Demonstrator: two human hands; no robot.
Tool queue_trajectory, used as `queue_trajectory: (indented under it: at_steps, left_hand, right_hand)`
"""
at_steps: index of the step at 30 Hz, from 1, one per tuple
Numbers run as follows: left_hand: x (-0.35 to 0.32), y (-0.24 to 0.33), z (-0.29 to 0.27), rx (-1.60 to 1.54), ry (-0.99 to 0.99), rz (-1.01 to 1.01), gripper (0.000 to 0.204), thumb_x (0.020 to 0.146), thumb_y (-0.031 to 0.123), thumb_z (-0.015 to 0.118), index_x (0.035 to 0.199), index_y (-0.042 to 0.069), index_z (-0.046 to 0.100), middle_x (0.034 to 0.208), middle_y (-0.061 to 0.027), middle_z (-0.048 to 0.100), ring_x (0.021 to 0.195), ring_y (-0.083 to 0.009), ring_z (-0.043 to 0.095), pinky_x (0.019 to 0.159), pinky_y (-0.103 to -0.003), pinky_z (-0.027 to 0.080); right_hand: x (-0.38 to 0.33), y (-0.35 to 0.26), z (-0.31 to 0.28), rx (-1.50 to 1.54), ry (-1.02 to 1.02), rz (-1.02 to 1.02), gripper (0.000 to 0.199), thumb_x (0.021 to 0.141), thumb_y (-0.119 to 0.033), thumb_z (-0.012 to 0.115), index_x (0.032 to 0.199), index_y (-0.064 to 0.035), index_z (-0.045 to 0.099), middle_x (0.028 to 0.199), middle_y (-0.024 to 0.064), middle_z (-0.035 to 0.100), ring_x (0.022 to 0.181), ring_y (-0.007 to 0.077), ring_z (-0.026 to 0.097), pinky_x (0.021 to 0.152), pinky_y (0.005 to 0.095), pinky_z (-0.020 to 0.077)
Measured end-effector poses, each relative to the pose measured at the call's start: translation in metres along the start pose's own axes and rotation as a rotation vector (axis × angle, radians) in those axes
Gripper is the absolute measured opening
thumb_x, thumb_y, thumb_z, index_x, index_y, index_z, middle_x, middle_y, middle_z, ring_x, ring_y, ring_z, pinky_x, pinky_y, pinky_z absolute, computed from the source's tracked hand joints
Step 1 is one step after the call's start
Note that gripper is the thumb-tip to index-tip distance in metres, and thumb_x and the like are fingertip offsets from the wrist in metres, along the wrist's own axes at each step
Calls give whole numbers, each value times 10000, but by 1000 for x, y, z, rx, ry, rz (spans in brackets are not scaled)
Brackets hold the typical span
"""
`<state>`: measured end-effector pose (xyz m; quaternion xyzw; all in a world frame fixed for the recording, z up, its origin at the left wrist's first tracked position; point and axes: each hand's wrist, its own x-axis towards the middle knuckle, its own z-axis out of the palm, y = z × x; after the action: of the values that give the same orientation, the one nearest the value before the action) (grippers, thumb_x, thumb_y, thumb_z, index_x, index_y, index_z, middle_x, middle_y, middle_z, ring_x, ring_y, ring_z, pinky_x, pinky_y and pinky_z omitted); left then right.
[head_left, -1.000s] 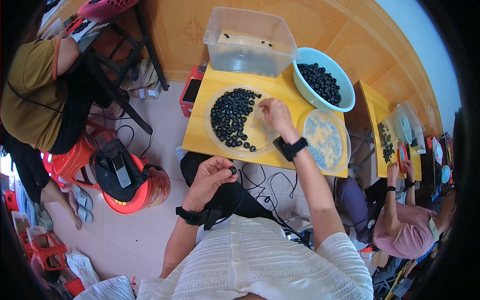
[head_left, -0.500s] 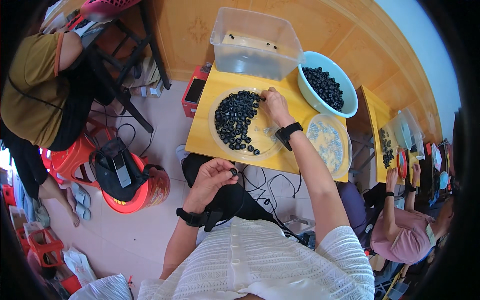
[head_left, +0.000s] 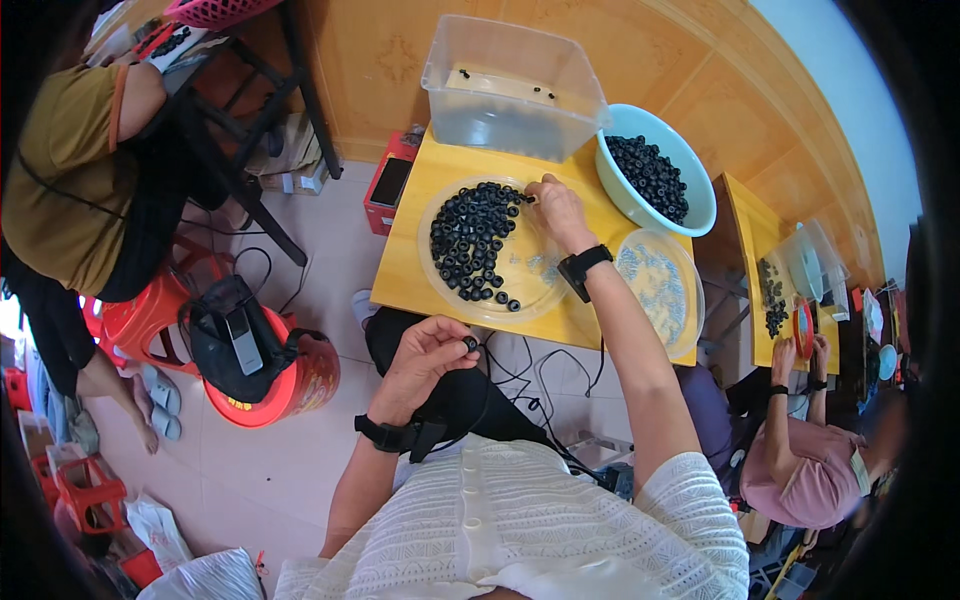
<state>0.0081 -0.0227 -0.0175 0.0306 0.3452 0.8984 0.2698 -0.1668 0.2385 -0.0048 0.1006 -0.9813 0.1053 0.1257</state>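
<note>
From my end: left hand (head_left: 415, 366) has a black ring (head_left: 470, 343) pinched, just off the tabletop (head_left: 400, 277). Right hand (head_left: 561, 213) has its fingertips at a second ring (head_left: 529, 199) by the clear tray's (head_left: 526, 238) right side, can't tell if gripped. I'd say loads left: big pile (head_left: 468, 232) on the tray, blue bowl (head_left: 645, 208) well stocked too, no clue which are finished.

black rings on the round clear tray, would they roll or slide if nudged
Any black rings on edge could roll, since they look round. Several on the clear tray seem to show their holes upward, so those would more likely slide. Each looks small beside the right hand, so is probably light.
</note>
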Motion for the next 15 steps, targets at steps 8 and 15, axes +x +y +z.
queue_trajectory:
  at_steps: [8, 15]
  left_hand:
    - [-4, 2, -2, -2, 6, 11, 150, 819, -17, 593, 965, 13, 580, 909, -68, 621, 813, -157, 638, 741, -263, 545]
    - [-6, 1, -5, -5, -7, 16, 148, 823, -17, 585, 969, 8, 573, 916, -79, 617, 812, -157, 638, 738, -261, 548]
  right_hand:
    - [-3, 1, 7, -117, 4, -44, 99, 687, -72, 645, 760, -29, 593, 868, 169, 570, 800, 331, 596, 695, 407, 484]
    - [-11, 14, -11, 18, 23, 41, 140, 674, 2, 584, 793, -54, 634, 854, 152, 610, 794, 320, 600, 686, 386, 480]
